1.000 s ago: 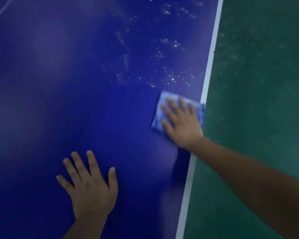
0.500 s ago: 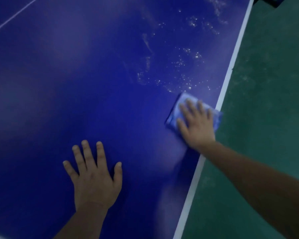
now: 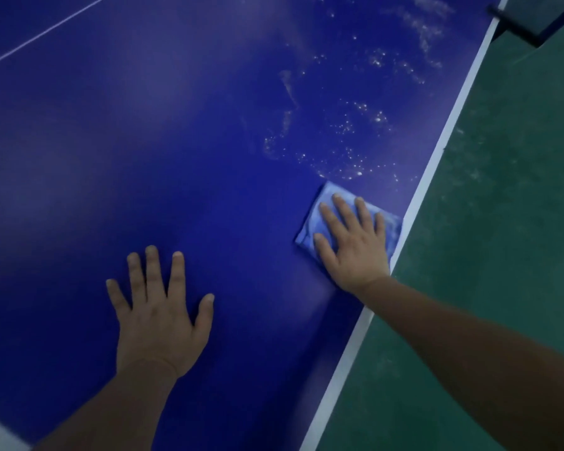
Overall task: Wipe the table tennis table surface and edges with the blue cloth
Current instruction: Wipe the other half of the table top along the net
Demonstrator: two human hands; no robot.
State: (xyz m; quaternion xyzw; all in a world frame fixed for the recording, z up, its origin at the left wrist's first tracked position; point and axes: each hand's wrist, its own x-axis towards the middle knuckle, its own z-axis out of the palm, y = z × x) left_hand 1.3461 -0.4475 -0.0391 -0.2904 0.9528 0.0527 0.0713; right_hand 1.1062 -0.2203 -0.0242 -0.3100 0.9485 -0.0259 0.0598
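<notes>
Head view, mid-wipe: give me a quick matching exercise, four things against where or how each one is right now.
Things:
1. blue cloth
2. left hand
3. white speckles
4. white edge line

Places or states:
A. flat on bare table, fingers spread, holding nothing
B. runs along the table's right side, next to the green floor
C. folded under the right hand, close to the edge line
D. scattered on the surface beyond the cloth

Pairs: 1-C, 2-A, 3-D, 4-B
</notes>
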